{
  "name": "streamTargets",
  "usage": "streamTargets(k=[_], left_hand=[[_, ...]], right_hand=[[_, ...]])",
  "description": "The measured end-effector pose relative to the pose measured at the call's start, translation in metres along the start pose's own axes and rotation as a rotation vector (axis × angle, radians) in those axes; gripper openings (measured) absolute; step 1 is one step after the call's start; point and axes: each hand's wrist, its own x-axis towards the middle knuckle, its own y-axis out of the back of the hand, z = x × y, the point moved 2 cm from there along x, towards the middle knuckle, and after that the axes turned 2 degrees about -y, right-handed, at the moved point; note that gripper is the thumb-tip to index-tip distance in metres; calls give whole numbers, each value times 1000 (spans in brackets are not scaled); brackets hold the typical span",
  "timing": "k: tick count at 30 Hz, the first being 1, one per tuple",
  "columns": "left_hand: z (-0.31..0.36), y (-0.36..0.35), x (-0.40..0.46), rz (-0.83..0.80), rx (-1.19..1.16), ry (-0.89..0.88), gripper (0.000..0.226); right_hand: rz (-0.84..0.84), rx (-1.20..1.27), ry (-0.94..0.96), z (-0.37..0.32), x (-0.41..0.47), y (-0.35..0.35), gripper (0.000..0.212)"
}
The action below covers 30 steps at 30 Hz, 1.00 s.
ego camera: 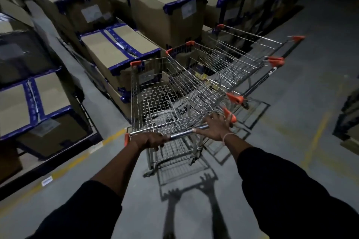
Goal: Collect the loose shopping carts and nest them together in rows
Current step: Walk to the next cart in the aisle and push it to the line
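A wire shopping cart (155,99) with orange corner caps stands right in front of me. My left hand (150,139) grips its metal handle bar (184,133) near the left end. My right hand (214,126) rests on the bar's right end, fingers spread over the basket rim. Two more wire carts stand side by side to the right: a second cart (213,68) touching the first cart's right side, and a third cart (252,44) beyond it. Their handles point right, toward the aisle.
Stacked cardboard boxes (120,48) with blue tape sit on pallets to the left and behind the carts. A yellow floor line (77,161) runs along the pallets. Grey concrete aisle floor (303,106) lies to the right, with another dark stack (349,118) at the right edge.
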Motion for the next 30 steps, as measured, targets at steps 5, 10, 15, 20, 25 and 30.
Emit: streamTargets(k=[5, 10, 15, 20, 25, 30], left_hand=[[39, -9, 1, 97, 82, 15, 71], [24, -12, 16, 104, 83, 114, 79], [35, -21, 20, 126, -26, 248, 108], [99, -38, -9, 228, 43, 297, 75], [107, -62, -16, 442, 71, 346, 68], [93, -86, -6, 658, 163, 407, 93]], right_hand=[[-10, -30, 62, 28, 17, 17, 96], [-24, -41, 163, 41, 32, 10, 103], [2, -105, 219, 54, 35, 13, 115], [25, -99, 300, 70, 42, 16, 132], [17, -109, 326, 74, 44, 20, 117], [23, -135, 354, 81, 44, 19, 103]])
